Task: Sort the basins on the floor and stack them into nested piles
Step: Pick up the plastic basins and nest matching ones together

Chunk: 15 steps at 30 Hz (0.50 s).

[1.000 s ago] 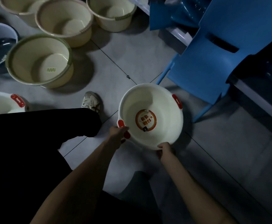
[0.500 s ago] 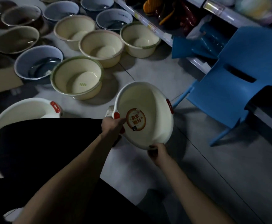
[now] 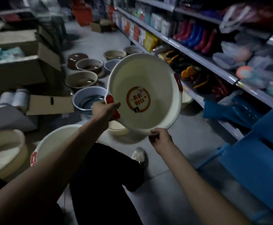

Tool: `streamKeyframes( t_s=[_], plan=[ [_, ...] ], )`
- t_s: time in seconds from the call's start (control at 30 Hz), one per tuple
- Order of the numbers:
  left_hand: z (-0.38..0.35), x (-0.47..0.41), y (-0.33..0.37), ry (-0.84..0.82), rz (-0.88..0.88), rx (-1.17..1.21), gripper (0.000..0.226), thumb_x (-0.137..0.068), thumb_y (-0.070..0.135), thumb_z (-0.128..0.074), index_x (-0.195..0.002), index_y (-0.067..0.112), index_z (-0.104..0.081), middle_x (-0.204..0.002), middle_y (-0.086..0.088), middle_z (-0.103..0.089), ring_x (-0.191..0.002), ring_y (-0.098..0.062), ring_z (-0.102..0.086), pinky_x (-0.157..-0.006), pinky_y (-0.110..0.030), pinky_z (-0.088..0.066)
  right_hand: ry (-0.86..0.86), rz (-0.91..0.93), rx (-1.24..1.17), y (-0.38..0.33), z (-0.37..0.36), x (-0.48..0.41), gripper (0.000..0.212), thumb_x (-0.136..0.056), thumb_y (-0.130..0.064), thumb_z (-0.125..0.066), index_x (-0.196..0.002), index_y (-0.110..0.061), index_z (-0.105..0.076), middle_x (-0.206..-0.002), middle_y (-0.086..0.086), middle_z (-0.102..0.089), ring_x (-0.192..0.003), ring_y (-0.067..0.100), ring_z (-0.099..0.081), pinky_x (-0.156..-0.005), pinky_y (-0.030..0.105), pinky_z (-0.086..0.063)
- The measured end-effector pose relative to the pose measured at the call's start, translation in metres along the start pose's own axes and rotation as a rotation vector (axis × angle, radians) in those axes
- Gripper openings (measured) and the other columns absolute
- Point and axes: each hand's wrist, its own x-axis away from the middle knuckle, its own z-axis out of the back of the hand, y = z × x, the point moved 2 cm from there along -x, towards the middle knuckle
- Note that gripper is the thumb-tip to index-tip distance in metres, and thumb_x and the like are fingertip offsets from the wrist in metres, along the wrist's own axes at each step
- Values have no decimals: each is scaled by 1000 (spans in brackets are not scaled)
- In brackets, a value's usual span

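I hold a white basin [image 3: 142, 75] with red handles and a round red sticker up in the air, tilted with its inside toward me. My left hand [image 3: 104, 110] grips its left red handle. My right hand [image 3: 161, 139] grips the near rim from below. A second white basin with a red handle [image 3: 51, 143] sits on the floor at my left knee. Beyond lie several loose basins: a blue one [image 3: 85, 98], a cream one [image 3: 81, 80], dark brown ones [image 3: 89, 64] and a cream basin [image 3: 118, 129] partly hidden under the held one.
A large cream tub [image 3: 4, 151] stands at the far left. Cardboard boxes [image 3: 18, 62] line the left side. Store shelving [image 3: 205, 62] with boots and packages runs along the right. A blue plastic chair [image 3: 254, 159] stands at the right, my leg and shoe [image 3: 139, 155] below.
I have lifted the white basin off the floor and tilted it up toward me. My head has risen, so the aisle and shelves come into view.
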Motion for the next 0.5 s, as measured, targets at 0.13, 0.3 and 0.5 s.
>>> streamKeyframes(
  t_s=[0.13, 0.3, 0.5],
  plan=[
    [54, -14, 37, 65, -58, 89, 12, -84, 13, -77, -89, 12, -66, -97, -16, -72, -88, -29, -72, -77, -43, -62, -74, 56, 65, -27, -70, 22, 14, -71, 9, -67, -77, -4, -64, -76, 7, -65, -75, 25, -63, -63, 30, -52],
    [131, -23, 55, 167, -120, 161, 13, -88, 12, -74, -97, 7, -66, -93, -12, -71, -82, -22, -71, -61, -29, -58, -201, 118, 179, -27, -150, 43, 20, -71, 8, -66, -69, -11, -58, -59, 3, -58, -55, 18, -57, -45, 21, -47],
    [233, -27, 26, 321, -64, 246, 6, -90, 15, -72, -89, 12, -67, -76, -3, -69, -69, -16, -64, -46, -21, -51, -288, 204, 398, 0, -202, 57, 33, -79, -11, -78, -109, -10, -65, -98, 10, -71, -82, 23, -69, -63, 30, -57]
  ],
)
